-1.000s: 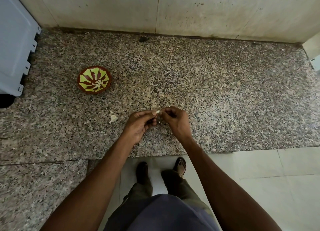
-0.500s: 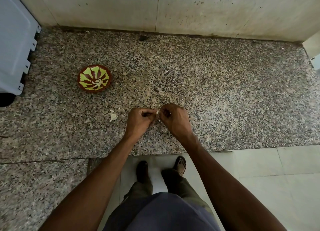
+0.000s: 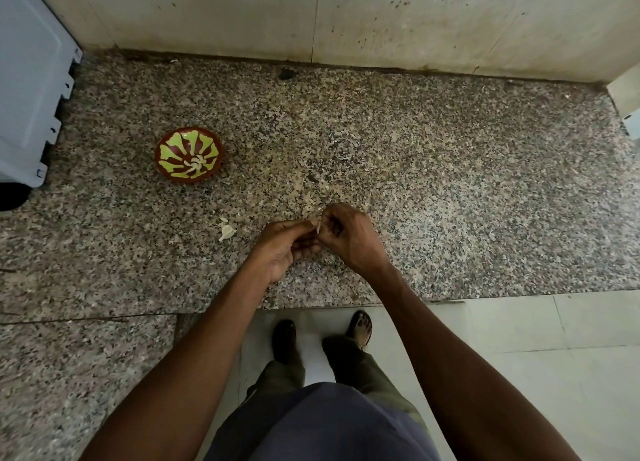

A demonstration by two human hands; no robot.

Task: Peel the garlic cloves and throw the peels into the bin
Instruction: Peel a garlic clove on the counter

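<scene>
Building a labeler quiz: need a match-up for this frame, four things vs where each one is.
Things:
1. bowl
2. loose peels
3. garlic clove
4. grey plastic panel

Places:
A. pinched between the fingers of the left hand and right hand
B. far left edge of the view
C. on the granite counter, left of the hands, beyond the peels
D. lying on the counter just left of the left hand

Pairs: 1-C, 2-D, 3-A, 4-B

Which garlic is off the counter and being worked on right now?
The clove pinched between the left hand and right hand. The peeled cloves lie in the bowl; the peel scraps lie loose on the counter.
</scene>
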